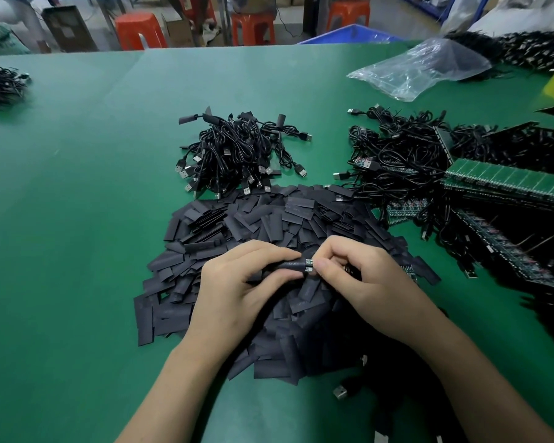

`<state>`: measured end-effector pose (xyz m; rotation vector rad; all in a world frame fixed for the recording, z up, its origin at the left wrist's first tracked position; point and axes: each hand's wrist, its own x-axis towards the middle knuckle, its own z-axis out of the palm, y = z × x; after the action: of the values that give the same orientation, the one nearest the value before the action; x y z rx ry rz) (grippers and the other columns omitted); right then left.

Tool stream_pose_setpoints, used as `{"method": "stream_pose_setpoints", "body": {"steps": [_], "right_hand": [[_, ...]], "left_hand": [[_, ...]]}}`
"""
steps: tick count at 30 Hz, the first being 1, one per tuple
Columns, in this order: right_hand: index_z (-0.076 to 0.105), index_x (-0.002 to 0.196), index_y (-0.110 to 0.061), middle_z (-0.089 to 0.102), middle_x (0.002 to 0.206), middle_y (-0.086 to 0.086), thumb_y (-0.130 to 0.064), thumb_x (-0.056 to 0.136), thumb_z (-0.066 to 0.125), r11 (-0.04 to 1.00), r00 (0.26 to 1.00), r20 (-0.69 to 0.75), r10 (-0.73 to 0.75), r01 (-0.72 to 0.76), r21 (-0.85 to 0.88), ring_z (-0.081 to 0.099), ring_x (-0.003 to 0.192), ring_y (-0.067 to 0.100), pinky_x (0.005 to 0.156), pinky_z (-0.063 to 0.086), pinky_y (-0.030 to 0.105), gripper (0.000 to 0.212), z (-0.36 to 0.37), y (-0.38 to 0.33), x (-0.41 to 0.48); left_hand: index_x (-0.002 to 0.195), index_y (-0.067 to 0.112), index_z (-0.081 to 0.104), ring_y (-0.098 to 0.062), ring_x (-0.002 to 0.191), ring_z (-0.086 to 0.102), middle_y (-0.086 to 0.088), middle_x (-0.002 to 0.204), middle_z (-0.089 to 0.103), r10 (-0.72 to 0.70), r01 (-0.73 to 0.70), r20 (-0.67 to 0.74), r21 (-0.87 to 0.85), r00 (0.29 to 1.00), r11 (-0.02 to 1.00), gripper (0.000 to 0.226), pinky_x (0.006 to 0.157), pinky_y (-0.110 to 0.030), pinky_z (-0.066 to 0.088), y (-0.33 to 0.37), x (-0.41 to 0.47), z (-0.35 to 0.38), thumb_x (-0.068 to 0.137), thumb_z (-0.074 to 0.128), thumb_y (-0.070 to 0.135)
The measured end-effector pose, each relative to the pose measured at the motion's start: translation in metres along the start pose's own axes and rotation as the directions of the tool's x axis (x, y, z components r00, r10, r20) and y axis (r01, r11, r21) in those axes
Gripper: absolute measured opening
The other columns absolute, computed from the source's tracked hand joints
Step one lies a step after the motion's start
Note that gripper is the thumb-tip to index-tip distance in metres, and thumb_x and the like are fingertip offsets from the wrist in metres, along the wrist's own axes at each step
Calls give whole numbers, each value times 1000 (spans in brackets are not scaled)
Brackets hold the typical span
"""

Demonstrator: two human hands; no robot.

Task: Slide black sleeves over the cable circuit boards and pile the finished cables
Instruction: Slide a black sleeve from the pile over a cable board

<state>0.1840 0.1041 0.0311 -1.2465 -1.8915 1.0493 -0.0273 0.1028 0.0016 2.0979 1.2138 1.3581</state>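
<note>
My left hand [237,289] pinches a black sleeve [288,265] between thumb and fingers. My right hand [359,276] pinches a small green circuit board [309,263] whose end shows at the sleeve's mouth. Both hands work above a big heap of loose black sleeves [269,225]. Behind it lies a pile of sleeved black USB cables [234,151]. To the right lies a tangle of cables with bare boards [400,161].
Green panel strips of boards [509,180] lie at the right. A clear plastic bag [422,67] sits at the back right, another cable bundle [0,83] at the far left. A USB plug [340,392] lies near my right forearm. Green mat [77,219] covers the table.
</note>
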Motion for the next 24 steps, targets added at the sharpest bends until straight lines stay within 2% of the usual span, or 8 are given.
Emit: {"method": "stream_pose_setpoints", "body": {"steps": [4, 7, 10, 15, 18, 21, 24], "right_hand": [[64, 84, -23, 52, 69, 9, -23, 100, 62, 1000, 1000, -11, 3, -2, 21, 44, 61, 14, 59, 34, 26, 17, 1, -1, 1], [65, 83, -23, 54, 69, 12, -22, 99, 62, 999, 1000, -15, 5, -4, 33, 48, 65, 24, 60, 35, 26, 17, 2, 0, 2], [65, 82, -21, 54, 68, 14, -20, 99, 63, 1000, 1000, -25, -4, 5, 18, 48, 66, 27, 61, 36, 32, 17, 3, 0, 2], [65, 80, -22, 47, 64, 11, -22, 99, 63, 1000, 1000, -18, 6, -6, 0, 39, 57, 15, 56, 31, 25, 19, 4, 1, 3], [67, 81, -22, 49, 65, 14, -23, 99, 64, 1000, 1000, -17, 23, -23, 18, 40, 59, 20, 57, 31, 29, 18, 3, 1, 3], [68, 81, -22, 49, 65, 15, -24, 99, 64, 999, 999, -7, 41, -41, 25, 39, 57, 11, 57, 30, 30, 19, 3, 2, 4], [68, 81, -22, 51, 66, 14, -24, 99, 64, 999, 999, -10, 49, -49, 18, 39, 57, 9, 57, 31, 31, 19, 5, 2, 3]], "left_hand": [[102, 10, 80, -8, 95, 71, 6, 101, 75, 9, -9, -11, -4, 1000, 1000, 18, 83, -20, 53, 1, 0, -1, 85, 83, 14], [102, 10, 80, -6, 95, 70, 5, 101, 75, 30, -30, -8, 20, 1000, 999, 18, 85, -19, 52, 1, 0, 0, 85, 83, 15], [102, 10, 80, -5, 94, 69, 6, 100, 74, 49, -49, 6, 51, 999, 997, 18, 85, -19, 52, 1, 1, 0, 87, 81, 18], [103, 8, 79, -6, 94, 69, 4, 100, 74, 81, -83, 30, 74, 996, 994, 18, 84, -20, 53, -1, 1, -2, 88, 81, 18], [102, 8, 80, -6, 94, 70, 5, 100, 74, 77, -77, 12, 50, 997, 996, 17, 84, -20, 52, 0, 1, -2, 88, 80, 17], [101, 9, 80, -7, 93, 70, 6, 99, 74, 58, -58, 8, 20, 998, 998, 16, 83, -19, 52, 0, 1, -2, 87, 82, 18], [100, 9, 80, -7, 93, 71, 6, 99, 75, 58, -58, 17, 6, 998, 998, 16, 83, -19, 52, -1, 1, -1, 86, 84, 16]]}}
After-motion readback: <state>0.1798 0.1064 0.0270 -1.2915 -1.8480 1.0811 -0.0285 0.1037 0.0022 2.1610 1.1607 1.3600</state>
